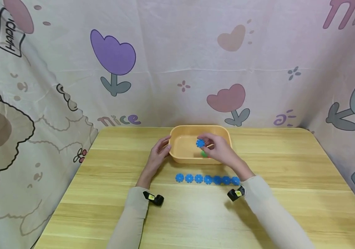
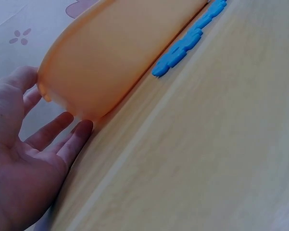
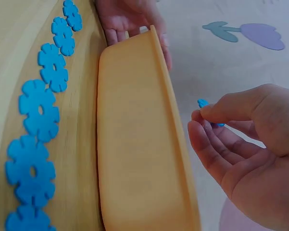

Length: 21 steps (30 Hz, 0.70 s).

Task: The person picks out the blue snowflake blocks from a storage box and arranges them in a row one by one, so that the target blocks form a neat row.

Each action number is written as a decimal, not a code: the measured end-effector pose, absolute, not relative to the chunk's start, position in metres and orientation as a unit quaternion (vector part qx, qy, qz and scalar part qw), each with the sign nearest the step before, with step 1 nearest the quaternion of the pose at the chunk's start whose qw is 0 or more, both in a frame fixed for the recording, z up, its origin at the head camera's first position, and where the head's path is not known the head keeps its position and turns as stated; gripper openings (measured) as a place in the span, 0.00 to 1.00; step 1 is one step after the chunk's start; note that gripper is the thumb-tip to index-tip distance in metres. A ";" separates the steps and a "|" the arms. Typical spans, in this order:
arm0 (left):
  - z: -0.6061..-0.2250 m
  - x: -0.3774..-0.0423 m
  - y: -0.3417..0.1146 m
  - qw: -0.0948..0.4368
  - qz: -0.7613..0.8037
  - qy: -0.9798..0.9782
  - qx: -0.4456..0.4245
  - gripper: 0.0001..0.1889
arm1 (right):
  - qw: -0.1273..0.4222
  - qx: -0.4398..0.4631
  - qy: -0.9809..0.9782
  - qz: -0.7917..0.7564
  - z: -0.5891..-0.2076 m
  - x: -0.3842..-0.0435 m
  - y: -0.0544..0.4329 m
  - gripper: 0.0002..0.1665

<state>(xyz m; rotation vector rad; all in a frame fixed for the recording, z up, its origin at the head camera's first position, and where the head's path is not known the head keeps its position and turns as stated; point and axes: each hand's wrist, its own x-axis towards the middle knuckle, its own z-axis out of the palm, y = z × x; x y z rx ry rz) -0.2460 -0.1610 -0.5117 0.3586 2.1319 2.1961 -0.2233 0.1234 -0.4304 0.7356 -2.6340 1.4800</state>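
My right hand (image 1: 216, 147) pinches a blue snowflake-shaped plastic disc (image 1: 200, 143) between thumb and forefinger, above a yellow-orange bin (image 1: 177, 160). In the right wrist view the disc (image 3: 202, 103) shows only at its edge, past the fingertips. At the bin's left end, my left hand (image 1: 158, 152) holds the rim, with one digit over the edge and other fingertips low against the end wall (image 2: 86, 96). Inside the bin a green piece (image 1: 203, 154) lies partly hidden by the right hand. Several blue discs (image 1: 198, 178) lie in a row in front of the bin.
The wooden table (image 1: 102, 193) carries the bin near its back edge. A printed cloth (image 1: 171, 41) hangs behind and at both sides. The right end of the disc row lies close to the right wrist camera (image 1: 236, 193); another camera (image 1: 154, 198) sits on the left wrist.
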 end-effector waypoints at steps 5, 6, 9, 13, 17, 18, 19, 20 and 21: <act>-0.512 -0.246 -0.161 0.030 0.712 0.691 0.118 0.25 | 0.044 0.238 -0.848 0.471 -0.426 -0.208 0.137 0.21; -0.512 -0.246 -0.161 0.030 0.712 0.691 0.119 0.25 | 0.047 0.237 -0.850 0.468 -0.425 -0.205 0.140 0.21; -0.514 -0.246 -0.162 0.029 0.713 0.690 0.119 0.26 | 0.056 0.236 -0.853 0.462 -0.425 -0.197 0.147 0.22; -0.515 -0.246 -0.163 0.030 0.716 0.688 0.111 0.25 | 0.069 0.229 -0.858 0.454 -0.427 -0.187 0.159 0.22; -0.515 -0.246 -0.162 0.030 0.716 0.688 0.110 0.24 | 0.081 0.216 -0.861 0.452 -0.429 -0.175 0.174 0.22; -0.515 -0.246 -0.161 0.029 0.716 0.689 0.111 0.24 | 0.082 0.213 -0.862 0.453 -0.429 -0.172 0.178 0.22; -0.515 -0.246 -0.161 0.028 0.715 0.689 0.114 0.24 | 0.085 0.210 -0.862 0.454 -0.429 -0.169 0.182 0.22; -0.515 -0.247 -0.161 0.026 0.715 0.689 0.116 0.24 | 0.087 0.208 -0.862 0.454 -0.429 -0.166 0.186 0.23; -0.515 -0.247 -0.160 0.024 0.714 0.690 0.118 0.25 | 0.089 0.205 -0.863 0.454 -0.429 -0.163 0.191 0.23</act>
